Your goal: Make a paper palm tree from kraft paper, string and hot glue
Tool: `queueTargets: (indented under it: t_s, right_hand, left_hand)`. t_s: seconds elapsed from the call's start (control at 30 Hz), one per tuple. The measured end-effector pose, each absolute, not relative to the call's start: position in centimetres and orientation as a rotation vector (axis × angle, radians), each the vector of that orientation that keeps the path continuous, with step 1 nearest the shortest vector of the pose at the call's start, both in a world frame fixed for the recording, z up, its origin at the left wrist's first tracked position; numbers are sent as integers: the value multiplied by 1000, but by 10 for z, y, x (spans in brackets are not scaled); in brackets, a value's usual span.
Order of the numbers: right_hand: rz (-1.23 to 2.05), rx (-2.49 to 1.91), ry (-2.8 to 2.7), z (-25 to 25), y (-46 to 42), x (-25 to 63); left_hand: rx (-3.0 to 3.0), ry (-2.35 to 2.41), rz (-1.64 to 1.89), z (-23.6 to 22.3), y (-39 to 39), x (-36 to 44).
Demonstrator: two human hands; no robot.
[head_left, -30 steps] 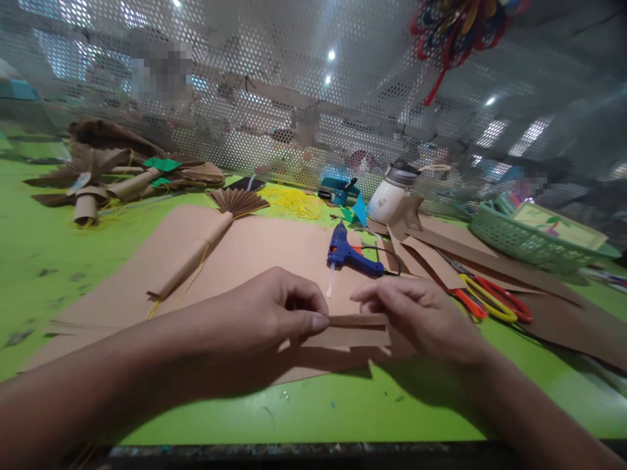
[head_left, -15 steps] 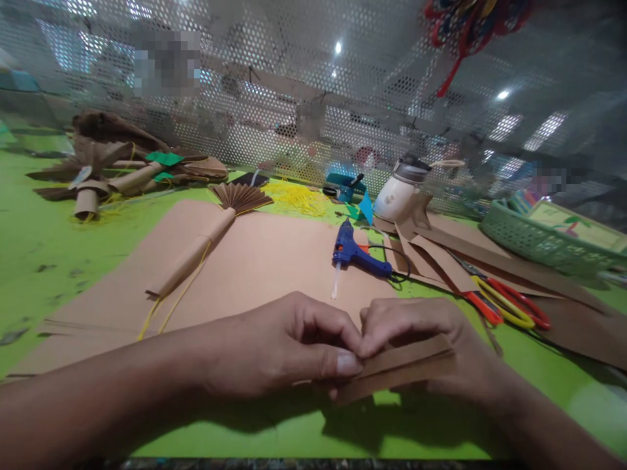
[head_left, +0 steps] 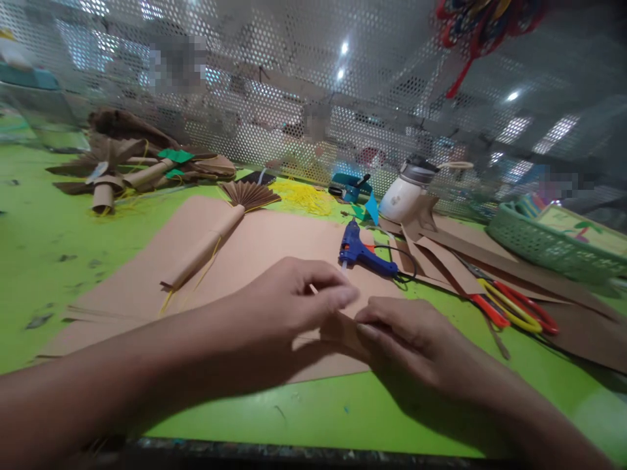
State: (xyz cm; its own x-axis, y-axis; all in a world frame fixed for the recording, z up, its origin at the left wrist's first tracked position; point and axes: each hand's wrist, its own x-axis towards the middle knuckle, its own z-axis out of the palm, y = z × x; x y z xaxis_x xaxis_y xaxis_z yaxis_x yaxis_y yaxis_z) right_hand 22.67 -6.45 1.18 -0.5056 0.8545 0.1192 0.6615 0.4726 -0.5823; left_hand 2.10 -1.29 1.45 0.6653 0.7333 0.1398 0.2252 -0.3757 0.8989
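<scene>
Between my hands is a small piece of folded brown paper [head_left: 345, 334], mostly covered by my fingers. My right hand [head_left: 416, 336] has its thumb and fingers closed on the right end of it. My left hand [head_left: 298, 297] is closed too, thumb and forefinger pinched together at the paper's upper left; the fingertips are slightly blurred. Under both hands lie large brown paper sheets [head_left: 284, 245]. Just beyond my fingers a blue glue gun [head_left: 365, 251] rests on the sheets. To the left lies a rolled paper piece [head_left: 206, 251] with a pleated fan top [head_left: 249, 194] and yellow string.
Red and yellow-handled scissors [head_left: 514, 310] lie at right among brown paper strips [head_left: 450, 261]. Behind stand a white bottle [head_left: 399, 196], a blue tape dispenser [head_left: 350, 187] and yellow shreds [head_left: 304, 198]. A green basket [head_left: 553, 241] sits far right, finished-looking paper pieces [head_left: 142, 173] back left.
The folded paper has turned and dropped lower between my hands, with less of it showing. My left hand has risen slightly, its pinch now above the paper. The view has shifted a little left.
</scene>
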Motion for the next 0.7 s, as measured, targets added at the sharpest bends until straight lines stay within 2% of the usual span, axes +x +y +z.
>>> queueTargets:
  t_s: [0.2,0.7]
  right_hand:
    - [563,-1270,-2365,-1,-59,226]
    - [380,-997,-2355,-15,-43,227]
  left_hand:
    - [2524,737,511,4,-18,24]
    - [2551,844,436,1,-10,22]
